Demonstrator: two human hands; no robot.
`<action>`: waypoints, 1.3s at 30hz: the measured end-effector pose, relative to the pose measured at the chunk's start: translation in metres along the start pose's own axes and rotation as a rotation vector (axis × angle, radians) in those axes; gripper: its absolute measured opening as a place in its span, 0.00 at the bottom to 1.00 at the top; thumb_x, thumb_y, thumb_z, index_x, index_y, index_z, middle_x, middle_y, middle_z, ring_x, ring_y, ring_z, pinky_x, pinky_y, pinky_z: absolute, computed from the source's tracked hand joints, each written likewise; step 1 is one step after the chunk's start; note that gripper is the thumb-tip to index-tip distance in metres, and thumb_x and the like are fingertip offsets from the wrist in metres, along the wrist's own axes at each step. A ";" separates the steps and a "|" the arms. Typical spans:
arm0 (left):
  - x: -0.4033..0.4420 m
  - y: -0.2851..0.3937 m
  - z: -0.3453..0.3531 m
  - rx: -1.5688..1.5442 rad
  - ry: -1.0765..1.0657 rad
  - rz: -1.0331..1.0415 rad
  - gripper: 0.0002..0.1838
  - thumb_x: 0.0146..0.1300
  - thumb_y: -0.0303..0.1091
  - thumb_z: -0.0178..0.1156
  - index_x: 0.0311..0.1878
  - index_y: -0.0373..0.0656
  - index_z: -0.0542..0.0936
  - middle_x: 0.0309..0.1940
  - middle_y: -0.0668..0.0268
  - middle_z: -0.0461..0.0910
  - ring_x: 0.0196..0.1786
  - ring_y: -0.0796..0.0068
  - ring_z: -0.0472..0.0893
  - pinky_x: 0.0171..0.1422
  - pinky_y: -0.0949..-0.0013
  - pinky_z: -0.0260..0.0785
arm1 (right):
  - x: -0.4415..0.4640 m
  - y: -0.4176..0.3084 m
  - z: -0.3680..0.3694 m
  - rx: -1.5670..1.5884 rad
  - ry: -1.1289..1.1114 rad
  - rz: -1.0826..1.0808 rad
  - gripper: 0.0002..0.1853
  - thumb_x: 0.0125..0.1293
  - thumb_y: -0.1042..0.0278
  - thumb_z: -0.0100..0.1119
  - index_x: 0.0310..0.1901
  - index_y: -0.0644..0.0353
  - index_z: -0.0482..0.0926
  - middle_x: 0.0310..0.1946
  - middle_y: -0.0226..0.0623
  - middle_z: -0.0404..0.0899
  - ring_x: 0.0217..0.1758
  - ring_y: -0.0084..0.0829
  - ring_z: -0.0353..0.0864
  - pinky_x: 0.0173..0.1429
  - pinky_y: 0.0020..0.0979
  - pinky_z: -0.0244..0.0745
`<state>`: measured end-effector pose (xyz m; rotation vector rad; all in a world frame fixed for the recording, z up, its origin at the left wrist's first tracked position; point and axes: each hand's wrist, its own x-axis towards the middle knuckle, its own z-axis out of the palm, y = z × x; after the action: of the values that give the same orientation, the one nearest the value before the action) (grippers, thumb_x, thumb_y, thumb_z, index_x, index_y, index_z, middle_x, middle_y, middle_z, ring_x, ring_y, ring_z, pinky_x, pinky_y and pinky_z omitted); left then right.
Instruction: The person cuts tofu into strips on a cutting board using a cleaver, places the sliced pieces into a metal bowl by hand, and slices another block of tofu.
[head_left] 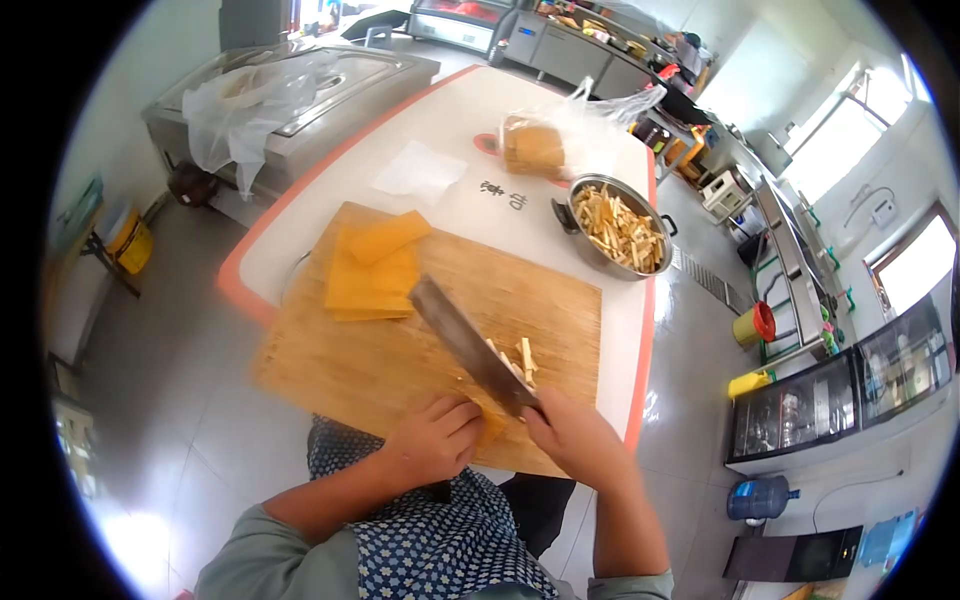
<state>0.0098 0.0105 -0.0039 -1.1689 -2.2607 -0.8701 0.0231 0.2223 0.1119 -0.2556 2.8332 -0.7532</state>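
My right hand (572,432) is closed round the handle of a broad cleaver (470,345), its blade slanting up and left over the wooden cutting board (300,350). With fingers curled, my left hand (435,440) presses on an orange-yellow piece (490,428) at the board's near edge, left of the blade. Pale cut strips (526,358) lie just right of the blade. Flat orange-yellow slabs (370,280) are stacked on the board's far left part. Beyond the board, at the right, a two-handled metal pot (612,262) holds many cut strips.
A clear plastic bag (590,125) with a block inside and a white sheet (420,172) lie on the white table (470,115). At the left is a steel counter (345,95) with plastic on it. Another person (690,58) is far off at the back right.
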 end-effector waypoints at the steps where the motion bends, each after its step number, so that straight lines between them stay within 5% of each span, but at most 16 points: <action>1: -0.002 -0.001 -0.001 0.009 -0.002 -0.012 0.16 0.51 0.28 0.67 0.46 0.38 0.84 0.48 0.59 0.82 0.55 0.57 0.81 0.61 0.56 0.75 | -0.009 0.002 -0.008 0.059 0.003 -0.007 0.14 0.76 0.60 0.54 0.42 0.64 0.73 0.32 0.56 0.80 0.38 0.60 0.80 0.41 0.53 0.73; 8: 0.002 -0.001 0.000 0.016 -0.035 0.044 0.19 0.52 0.32 0.65 0.48 0.34 0.82 0.49 0.58 0.80 0.56 0.57 0.79 0.63 0.57 0.73 | -0.042 -0.002 -0.024 -0.026 -0.144 0.164 0.14 0.77 0.59 0.53 0.42 0.63 0.74 0.33 0.54 0.81 0.38 0.59 0.80 0.42 0.52 0.74; 20: 0.004 0.001 0.000 -0.044 -0.046 -0.015 0.15 0.53 0.28 0.67 0.46 0.38 0.85 0.49 0.59 0.83 0.54 0.56 0.81 0.59 0.57 0.74 | -0.010 0.007 0.006 -0.045 -0.061 -0.044 0.14 0.76 0.59 0.55 0.41 0.63 0.72 0.31 0.56 0.80 0.37 0.60 0.81 0.40 0.54 0.73; 31: 0.003 0.002 -0.003 0.074 0.002 0.061 0.17 0.49 0.30 0.65 0.44 0.37 0.84 0.47 0.60 0.81 0.54 0.60 0.81 0.59 0.59 0.75 | -0.034 0.001 -0.024 0.061 0.023 0.050 0.12 0.76 0.60 0.54 0.43 0.61 0.73 0.34 0.54 0.80 0.39 0.60 0.80 0.42 0.53 0.74; 39: 0.004 0.001 -0.003 0.037 -0.035 0.074 0.17 0.50 0.30 0.64 0.45 0.35 0.83 0.46 0.58 0.82 0.52 0.58 0.80 0.58 0.59 0.74 | -0.048 -0.004 -0.021 -0.062 -0.156 0.143 0.13 0.75 0.59 0.56 0.43 0.62 0.75 0.33 0.54 0.81 0.39 0.59 0.82 0.42 0.51 0.75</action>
<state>0.0086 0.0105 0.0009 -1.2518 -2.2367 -0.7821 0.0650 0.2388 0.1388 -0.1134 2.6957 -0.5895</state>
